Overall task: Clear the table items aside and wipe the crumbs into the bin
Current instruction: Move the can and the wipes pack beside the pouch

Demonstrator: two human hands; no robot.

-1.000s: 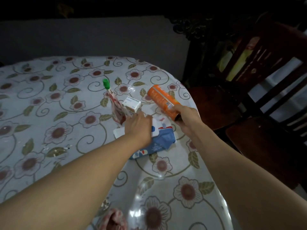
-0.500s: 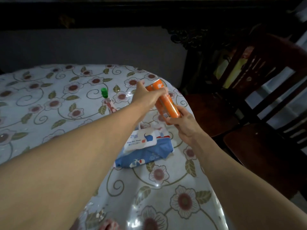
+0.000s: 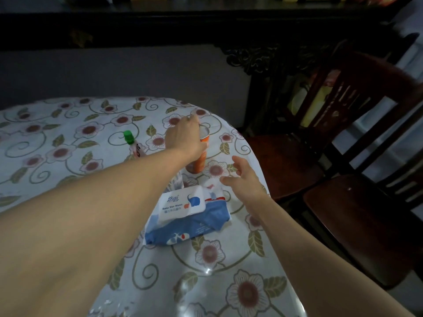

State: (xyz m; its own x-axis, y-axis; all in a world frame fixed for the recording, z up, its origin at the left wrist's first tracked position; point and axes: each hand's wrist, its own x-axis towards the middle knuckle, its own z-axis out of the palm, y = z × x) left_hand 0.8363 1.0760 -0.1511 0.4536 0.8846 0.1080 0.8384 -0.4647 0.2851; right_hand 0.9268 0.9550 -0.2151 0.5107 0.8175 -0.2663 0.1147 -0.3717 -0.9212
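An orange tube-shaped can (image 3: 199,161) stands upright on the flowered tablecloth (image 3: 68,143) near the table's far right edge. My left hand (image 3: 185,138) grips the can around its upper part. My right hand (image 3: 243,177) hovers just to the right of the can, fingers spread and holding nothing. A blue pack of baby wet wipes (image 3: 186,216) with a white lid lies in front of the can. A small bottle with a green cap (image 3: 132,143) lies to the left, partly hidden behind my left forearm.
Two dark wooden chairs (image 3: 357,156) stand close to the table's right edge. A dark carved cabinet (image 3: 263,58) and a grey wall lie behind the table. The round table's edge (image 3: 263,179) curves down the right side.
My left hand took over the orange can and stood it upright on the table. My right hand let go of the can and drew back, fingers open.
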